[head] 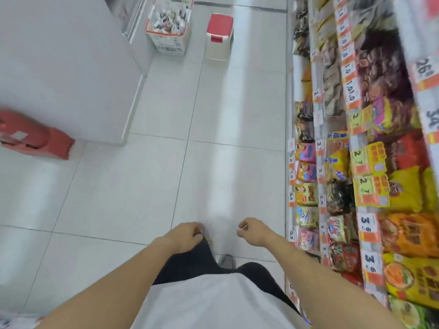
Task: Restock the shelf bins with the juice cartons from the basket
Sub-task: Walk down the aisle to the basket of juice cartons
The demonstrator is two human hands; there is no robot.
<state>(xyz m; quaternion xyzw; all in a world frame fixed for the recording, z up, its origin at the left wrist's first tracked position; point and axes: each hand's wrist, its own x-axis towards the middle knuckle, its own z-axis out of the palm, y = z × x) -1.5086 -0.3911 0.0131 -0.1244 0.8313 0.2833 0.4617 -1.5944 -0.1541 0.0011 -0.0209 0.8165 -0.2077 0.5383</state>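
Observation:
A white basket with a red rim (166, 41) stands on the floor far ahead, filled with several small cartons (169, 19). My left hand (186, 235) hangs low in front of my dark trousers, fingers loosely curled, holding nothing. My right hand (251, 230) hangs beside it, also loosely curled and empty. Both hands are far from the basket. The view is blurred by motion.
A red-and-white step stool (219, 36) stands right of the basket. Shelves of snack packets with orange price tags (356, 162) line the right side. A white cabinet (66, 67) fills the left, with a red object (35, 136) beside it. White floor tiles (213, 138) run down the aisle.

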